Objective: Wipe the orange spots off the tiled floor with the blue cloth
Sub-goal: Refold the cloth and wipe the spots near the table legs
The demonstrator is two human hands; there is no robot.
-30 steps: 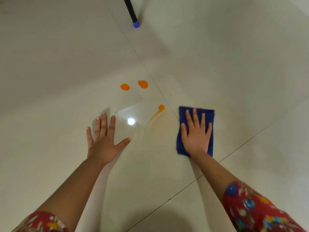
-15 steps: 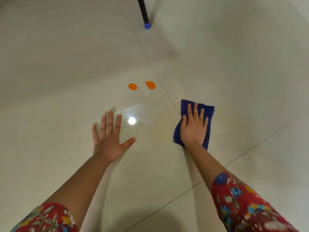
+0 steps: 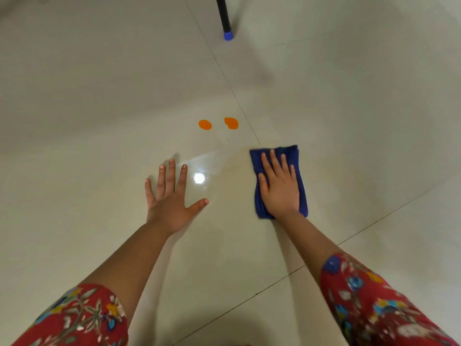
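Two orange spots lie side by side on the pale tiled floor [image 3: 99, 121]: the left spot [image 3: 205, 124] and the right spot [image 3: 231, 123]. A folded blue cloth [image 3: 290, 153] lies flat just below and to the right of them. My right hand [image 3: 279, 188] presses flat on the cloth, fingers spread, covering most of it. My left hand [image 3: 172, 196] rests palm down on the bare floor to the left, fingers apart, holding nothing. A faint wet smear shows between the hands.
A black pole with a blue tip [image 3: 227, 34] touches the floor at the top centre. Grout lines cross the floor diagonally. A bright light reflection [image 3: 199, 178] sits between my hands.
The third orange spot with its streak, seen a second ago left of the cloth, is gone. My right hand has slid the cloth leftward and forward, across the grout line. My left hand stayed planted.
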